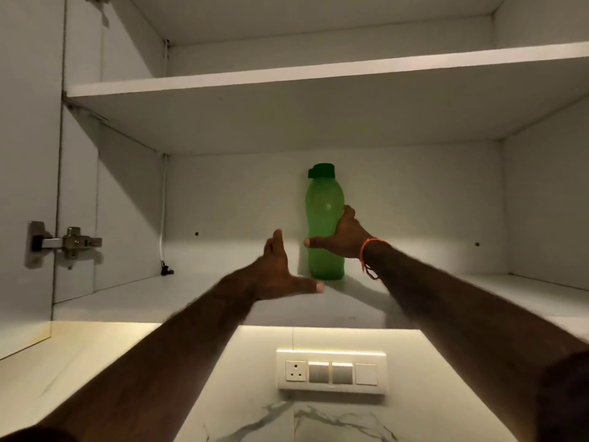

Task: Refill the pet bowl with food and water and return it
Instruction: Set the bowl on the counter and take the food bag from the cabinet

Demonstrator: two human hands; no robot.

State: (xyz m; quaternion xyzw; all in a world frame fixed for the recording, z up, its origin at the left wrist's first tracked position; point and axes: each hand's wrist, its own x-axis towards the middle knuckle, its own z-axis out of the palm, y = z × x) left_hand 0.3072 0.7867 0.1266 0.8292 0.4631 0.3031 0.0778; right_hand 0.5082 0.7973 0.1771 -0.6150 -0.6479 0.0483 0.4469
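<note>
I am reaching up into a white wall cabinet (pixel 318 173) whose left door stands swung open, its metal hinge (pixel 63 244) showing on the side panel. An upper white shelf (pixel 318 74) crosses the cabinet above my arms, and the lower shelf (pixel 127 298) carries the one thing I am after.

That thing is a translucent green plastic water bottle (pixel 323 224) with a darker green cap (pixel 322 171). It stands upright on the lower shelf, close to the back wall and a little right of the middle. Its long axis runs straight up and down, the cap pointing at the shelf above and the base flat on the board.

My right hand (pixel 345 239) is on the bottle's right side: my thumb crosses the front of the body and my fingers (pixel 349 212) curl round its far side, so I grip it about halfway up. An orange thread (pixel 366 253) circles that wrist.

My left hand (pixel 277 275) hovers just left of the bottle's base, not touching it, fingers spread and relaxed with the thumb stretched toward the bottle.

Below the cabinet, a cream switch plate (pixel 331 371) with a socket sits on the lit wall.
</note>
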